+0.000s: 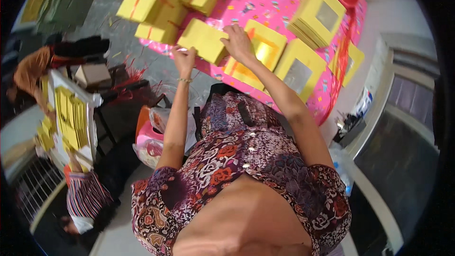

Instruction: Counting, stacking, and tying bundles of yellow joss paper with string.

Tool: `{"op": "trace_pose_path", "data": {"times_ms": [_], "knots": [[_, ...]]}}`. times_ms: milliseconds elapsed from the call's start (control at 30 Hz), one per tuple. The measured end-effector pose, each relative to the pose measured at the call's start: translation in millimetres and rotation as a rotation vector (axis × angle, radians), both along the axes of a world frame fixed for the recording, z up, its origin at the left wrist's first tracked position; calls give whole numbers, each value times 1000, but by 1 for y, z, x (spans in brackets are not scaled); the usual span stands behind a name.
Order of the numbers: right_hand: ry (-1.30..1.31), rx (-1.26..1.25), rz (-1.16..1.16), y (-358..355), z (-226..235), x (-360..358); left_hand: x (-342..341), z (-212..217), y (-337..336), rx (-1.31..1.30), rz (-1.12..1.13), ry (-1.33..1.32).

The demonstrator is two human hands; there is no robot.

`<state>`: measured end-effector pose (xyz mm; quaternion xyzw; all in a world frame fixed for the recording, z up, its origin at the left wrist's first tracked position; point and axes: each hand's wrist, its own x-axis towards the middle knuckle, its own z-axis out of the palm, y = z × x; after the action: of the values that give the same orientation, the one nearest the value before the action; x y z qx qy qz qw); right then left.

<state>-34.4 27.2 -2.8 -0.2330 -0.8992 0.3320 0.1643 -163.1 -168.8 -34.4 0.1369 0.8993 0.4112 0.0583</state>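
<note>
I hold a flat yellow cardboard box (203, 39) over the near edge of a table with a pink patterned cover (265, 0). My left hand (184, 59) grips its lower left corner. My right hand (237, 41) clasps its right end from above. Just right of it lie an open yellow box with a shiny gold inside (262, 53) and a yellow lid with a clear window (297, 69).
Bundles of yellow boxes tied with red string (156, 0) lie at the table's far left. A stack of windowed lids (318, 15) and red string (343, 42) sit at right. Two other people work at a white table with yellow sheets (71, 114) on the left. Plastic bags (154, 137) lie on the floor.
</note>
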Motion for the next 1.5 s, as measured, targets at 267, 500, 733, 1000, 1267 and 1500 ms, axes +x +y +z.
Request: {"op": "trace_pose_path", "data": {"times_ms": [267,500,733,1000,1267,1500], "knots": [[76,-206,-267,12,45,176,18,74,3,134,-23,-171],[-155,-73,-219,-7,58,297,81,114,36,131,-560,87],[-207,136,-118,-23,41,297,161,81,88,50,-1487,99],[-156,103,-53,-12,39,291,164,62,99,-51,-1585,191],[-53,300,-290,88,27,222,162,57,87,-34,-1491,302],[-474,98,-152,149,11,166,163,58,87,-66,-1469,340]]}}
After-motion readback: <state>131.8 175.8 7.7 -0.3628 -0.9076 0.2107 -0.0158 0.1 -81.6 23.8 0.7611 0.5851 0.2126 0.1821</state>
